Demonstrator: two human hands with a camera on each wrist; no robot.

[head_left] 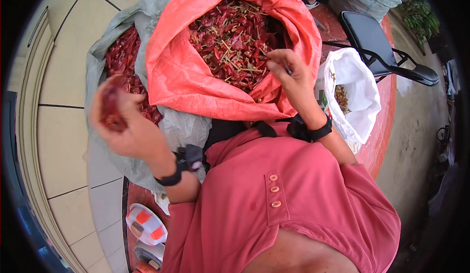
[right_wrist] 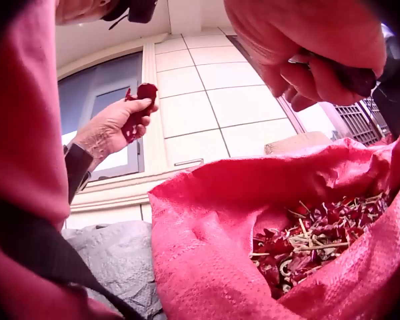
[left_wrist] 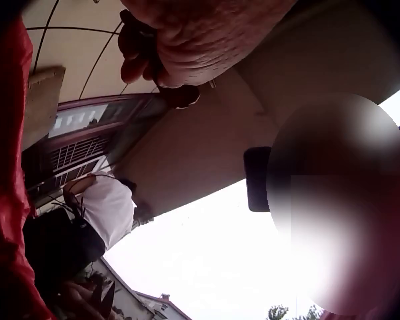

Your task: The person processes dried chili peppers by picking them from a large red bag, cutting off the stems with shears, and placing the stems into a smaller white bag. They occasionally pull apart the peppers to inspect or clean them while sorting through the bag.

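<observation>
A bunch of dried red chilies [head_left: 111, 104] is gripped in my left hand [head_left: 132, 133], raised over the grey sack [head_left: 110, 33] on the left. This sack holds more dried red chilies [head_left: 122, 52]. My right hand [head_left: 295, 84] hovers at the right side of the open red sack [head_left: 171, 72], fingers curled around a small dark object [right_wrist: 357, 79] with a shiny edge, mostly hidden by the fingers. Inside the red sack lie chili pieces mixed with pale stems [head_left: 235, 43]. In the right wrist view, chilies stick up from the left hand's fist.
A white bag [head_left: 364, 89] with brown bits inside stands to the right on a red surface [head_left: 382, 141]. Behind it is a black folding chair [head_left: 369, 40]. Another filled sack [head_left: 364, 1] stands farther back. A person in a white top [left_wrist: 110, 207] appears in the left wrist view.
</observation>
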